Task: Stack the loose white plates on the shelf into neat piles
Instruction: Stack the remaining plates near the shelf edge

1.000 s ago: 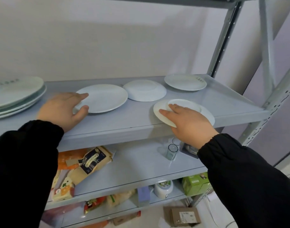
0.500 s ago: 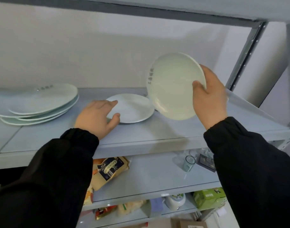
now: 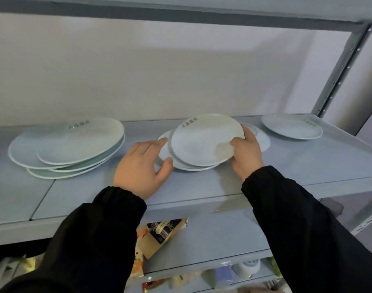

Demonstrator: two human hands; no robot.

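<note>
My right hand (image 3: 247, 154) grips the right rim of a white plate (image 3: 204, 140) with small lettering, thumb on top, and holds it tilted over another white plate (image 3: 166, 154) lying on the grey shelf (image 3: 202, 182). My left hand (image 3: 141, 166) holds the left edge of that lower plate, fingers on top and thumb at its rim. An upturned plate (image 3: 262, 139) lies just behind my right hand. A loose pile of several larger plates (image 3: 69, 144) stands at the left. One single plate (image 3: 291, 129) rests at the far right of the shelf.
A shelf board (image 3: 181, 11) runs overhead and a metal upright (image 3: 339, 75) stands at the right. The shelf below carries a paper food packet (image 3: 162, 233); lower shelves hold more packets and a small white appliance (image 3: 247, 268).
My right hand has brought the lifted plate down and leftward from an upright tilt in the air until it lies over the plate under my left hand. The left hand keeps its hold.
</note>
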